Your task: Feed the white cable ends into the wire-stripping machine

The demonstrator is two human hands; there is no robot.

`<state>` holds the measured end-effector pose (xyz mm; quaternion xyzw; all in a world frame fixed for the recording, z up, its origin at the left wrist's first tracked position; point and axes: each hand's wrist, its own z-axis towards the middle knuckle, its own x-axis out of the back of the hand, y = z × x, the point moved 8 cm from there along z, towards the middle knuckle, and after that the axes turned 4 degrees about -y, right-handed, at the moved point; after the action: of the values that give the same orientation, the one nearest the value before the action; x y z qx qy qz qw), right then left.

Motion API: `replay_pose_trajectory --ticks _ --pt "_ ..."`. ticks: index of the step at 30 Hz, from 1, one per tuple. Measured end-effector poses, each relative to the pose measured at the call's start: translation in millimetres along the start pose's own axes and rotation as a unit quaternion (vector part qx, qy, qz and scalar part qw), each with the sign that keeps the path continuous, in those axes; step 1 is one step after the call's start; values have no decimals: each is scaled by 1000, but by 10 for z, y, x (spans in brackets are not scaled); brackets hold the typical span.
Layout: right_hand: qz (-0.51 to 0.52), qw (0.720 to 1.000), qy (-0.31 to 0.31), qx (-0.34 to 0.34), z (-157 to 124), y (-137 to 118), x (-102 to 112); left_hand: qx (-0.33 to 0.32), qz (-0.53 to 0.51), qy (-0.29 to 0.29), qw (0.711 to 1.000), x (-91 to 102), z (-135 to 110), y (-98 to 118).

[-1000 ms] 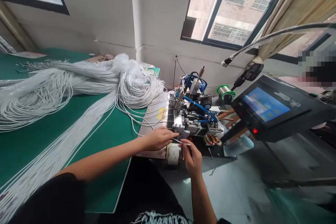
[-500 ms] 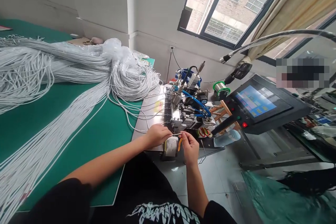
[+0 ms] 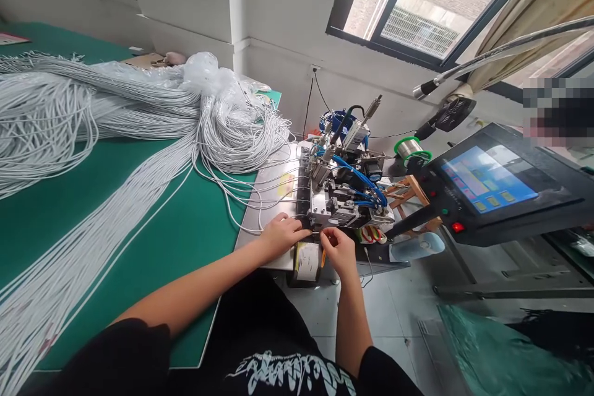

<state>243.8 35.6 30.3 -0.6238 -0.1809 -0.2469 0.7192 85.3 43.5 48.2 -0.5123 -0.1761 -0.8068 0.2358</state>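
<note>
My left hand point(image 3: 282, 237) lies at the near front edge of the bench machine point(image 3: 320, 204), thumb and fingers pinched on a thin white cable point(image 3: 316, 233). Close to its right, my right hand point(image 3: 340, 251) pinches the same cable near its end, close under the machine's metal block. The fingers hide the cable's tip. Several other white cables point(image 3: 273, 187) run from a large coiled bundle point(image 3: 239, 136) across to the machine's black strip. An orange-handled tool point(image 3: 323, 258) sits just below my right hand, partly covered.
A green-topped table point(image 3: 153, 223) at left carries long bundles of white cable point(image 3: 111, 216). Below my hands is a block with a white label point(image 3: 306, 261). To the right are a touch-screen panel point(image 3: 487, 179), a wire spool point(image 3: 411, 148) and a blue bottle point(image 3: 417, 247).
Both hands have moved slightly up toward the machine, bringing the cable against its near front edge. My view has also shifted a little, so the panel appears further right.
</note>
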Motion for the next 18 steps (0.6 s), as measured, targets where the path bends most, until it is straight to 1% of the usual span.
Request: replay_pose_trajectory --ticks 3,6,9,12,14,18 --pt "-10 1000 -17 19 17 23 -48 15 4 -2 1000 -25 -14 -29" --pt "17 999 -21 18 39 58 -90 21 1 -10 1000 -54 -28 -46" --pt "100 994 -33 -20 69 169 -169 23 -9 -15 1000 -73 -35 -60" --pt "193 978 -38 -71 84 316 -282 29 -18 -11 999 -72 -41 -74" --pt "224 970 -34 -94 81 393 -351 31 -20 -4 999 -53 -48 -75" --pt "249 961 -23 -119 28 485 -434 28 -21 19 999 21 -88 -65"
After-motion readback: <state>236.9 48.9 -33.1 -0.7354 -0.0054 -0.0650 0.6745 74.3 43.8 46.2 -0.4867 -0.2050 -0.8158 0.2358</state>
